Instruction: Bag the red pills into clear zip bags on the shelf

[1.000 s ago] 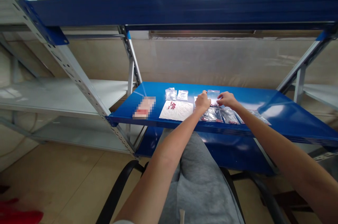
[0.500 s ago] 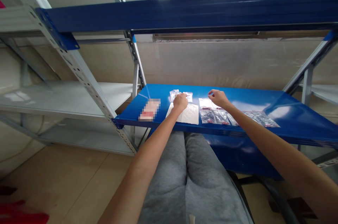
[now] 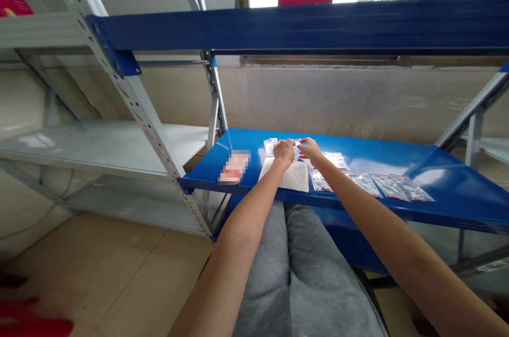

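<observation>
Over the blue shelf, my left hand [image 3: 284,152] is closed, knuckles up, around part of a small clear plastic bag [image 3: 297,144]. What lies under its fingers is hidden. My right hand [image 3: 311,149] comes in from the right, its fingers stretched toward that bag's right edge and slightly apart; whether they touch it is hard to see. Another small clear bag [image 3: 270,146] lies just left of my left hand. Below both hands lies a white sheet [image 3: 295,177], flat near the shelf's front edge.
Flat clear bags with red edges [image 3: 392,187] lie in a row to the right, and one more bag [image 3: 336,160] lies behind them. A blurred pinkish rectangular item [image 3: 234,167] is at the left. The blue shelf [image 3: 382,154] has a blue beam [image 3: 294,29] above it.
My right hand has moved left, from above the right-hand bags to beside my left hand, and its fingers have stretched out. The camera view has shifted slightly left.
</observation>
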Demonstrator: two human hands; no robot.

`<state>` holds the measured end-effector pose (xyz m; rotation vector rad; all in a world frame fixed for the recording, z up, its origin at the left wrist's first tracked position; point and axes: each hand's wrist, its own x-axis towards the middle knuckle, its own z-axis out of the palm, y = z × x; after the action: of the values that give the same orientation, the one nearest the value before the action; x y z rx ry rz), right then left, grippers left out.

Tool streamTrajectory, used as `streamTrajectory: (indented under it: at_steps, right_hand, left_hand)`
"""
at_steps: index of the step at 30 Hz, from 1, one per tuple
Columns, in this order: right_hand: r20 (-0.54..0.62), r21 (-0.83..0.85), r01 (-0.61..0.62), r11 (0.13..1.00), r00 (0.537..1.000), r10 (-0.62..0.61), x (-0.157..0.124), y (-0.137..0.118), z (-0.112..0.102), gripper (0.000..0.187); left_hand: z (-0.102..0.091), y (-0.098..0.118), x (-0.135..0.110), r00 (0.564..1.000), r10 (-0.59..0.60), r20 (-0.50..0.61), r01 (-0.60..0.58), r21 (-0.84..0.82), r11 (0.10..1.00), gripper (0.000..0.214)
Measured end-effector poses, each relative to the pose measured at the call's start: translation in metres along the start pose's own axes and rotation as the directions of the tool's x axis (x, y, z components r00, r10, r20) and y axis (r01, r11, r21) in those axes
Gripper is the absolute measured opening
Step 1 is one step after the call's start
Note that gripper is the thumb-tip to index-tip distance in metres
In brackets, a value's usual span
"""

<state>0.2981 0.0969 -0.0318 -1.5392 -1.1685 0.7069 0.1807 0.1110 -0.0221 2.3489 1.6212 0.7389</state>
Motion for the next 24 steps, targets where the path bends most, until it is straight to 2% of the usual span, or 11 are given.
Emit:
streamTrajectory:
  at_steps: [3,5,7,8,10,12,14,16,18,21,24]
  right_hand:
    - [-0.048,0.090,-0.035,0.995,0.998,0.040,-0.008,-0.009,0.000,0.035]
    - [-0.013,0.272,-0.006,0.962,1.000,0.010,-0.022,-0.016,-0.001,0.037]
    - [0.019,0.485,0.033,0.874,0.999,-0.048,-0.046,-0.022,-0.002,0.040]
    - [0.013,0.547,0.048,0.836,0.998,-0.065,-0.062,-0.025,-0.003,0.043]
    - [0.016,0.596,0.032,0.803,0.999,-0.052,-0.097,-0.030,-0.006,0.043]
    - [0.060,0.595,0.009,0.804,0.997,-0.056,-0.132,-0.034,-0.008,0.042]
    - [0.138,0.547,-0.014,0.837,0.988,-0.074,-0.159,-0.038,-0.008,0.043]
    - [0.250,0.469,-0.030,0.883,0.963,-0.100,-0.175,-0.042,-0.007,0.042]
    - [0.315,0.376,-0.015,0.926,0.942,-0.113,-0.181,-0.045,-0.007,0.039]
    - [0.232,0.262,0.066,0.963,0.964,-0.129,-0.179,-0.044,-0.009,0.043]
    - [0.201,0.263,0.147,0.954,0.958,-0.203,-0.177,-0.041,-0.012,0.048]
  left_hand:
    - [-0.015,0.006,-0.017,0.993,0.041,-0.113,-0.046,-0.047,0.998,0.033]
    - [-0.024,0.010,-0.035,0.975,0.087,-0.206,-0.122,-0.162,0.979,0.033]
    - [-0.033,0.013,-0.057,0.956,0.096,-0.279,-0.186,-0.317,0.930,0.030]
    - [-0.037,0.014,-0.070,0.945,0.058,-0.321,-0.193,-0.407,0.893,0.028]
    - [-0.043,0.013,-0.097,0.903,-0.126,-0.411,-0.153,-0.580,0.800,0.035]
    - [-0.047,0.009,-0.122,0.894,-0.277,-0.351,-0.070,-0.721,0.689,0.040]
    - [-0.048,0.002,-0.141,0.937,-0.266,-0.225,-0.021,-0.799,0.601,0.035]
    - [-0.049,-0.005,-0.153,0.965,-0.209,-0.158,-0.017,-0.834,0.551,0.032]
    - [-0.051,-0.014,-0.159,0.968,-0.194,-0.157,-0.027,-0.839,0.543,0.030]
    - [-0.057,-0.026,-0.165,0.969,-0.198,-0.145,-0.006,-0.821,0.571,0.027]
    - [-0.065,-0.037,-0.170,0.994,-0.106,-0.028,0.038,-0.819,0.572,0.027]
